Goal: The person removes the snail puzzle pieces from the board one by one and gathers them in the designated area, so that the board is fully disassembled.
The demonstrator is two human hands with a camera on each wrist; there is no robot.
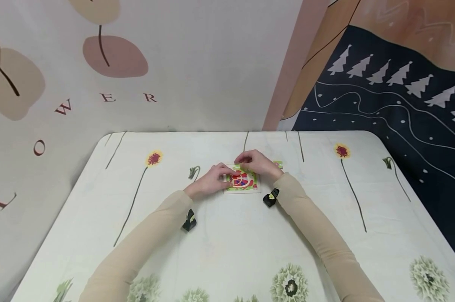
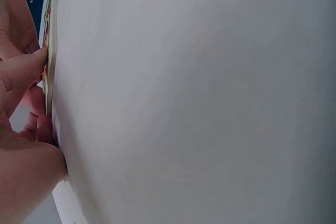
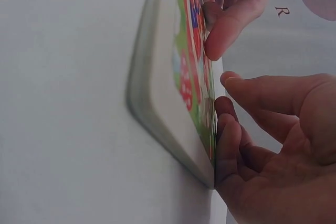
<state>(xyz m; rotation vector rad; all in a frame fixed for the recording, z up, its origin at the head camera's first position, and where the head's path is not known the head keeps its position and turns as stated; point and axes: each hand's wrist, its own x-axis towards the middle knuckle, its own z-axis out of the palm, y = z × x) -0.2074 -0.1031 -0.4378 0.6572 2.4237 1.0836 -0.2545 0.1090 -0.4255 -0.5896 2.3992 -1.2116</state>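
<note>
A small flat puzzle board [image 1: 242, 191] with a pale border lies on the white cloth; its picture is red, purple and green. My left hand [image 1: 211, 181] holds the board at its left side, one finger lying over the picture and the thumb by the edge. In the right wrist view a left fingertip [image 3: 215, 51] touches the picture. My right hand [image 1: 260, 162] is over the board's far right part, fingers loosely bent. From the right wrist, the right hand [image 3: 283, 129] shows a gap between its foremost fingertips, with no piece visible there. The far edge is partly hidden by the hands.
A green and pink flat piece [image 1: 278, 164] shows partly behind the right wrist. Black wrist cameras [image 1: 190, 221] hang under both sleeves. The table's cloth [image 1: 227, 251] has printed flowers. A pale curtain [image 1: 212, 75] and a dark patterned one [image 1: 382, 96] stand behind.
</note>
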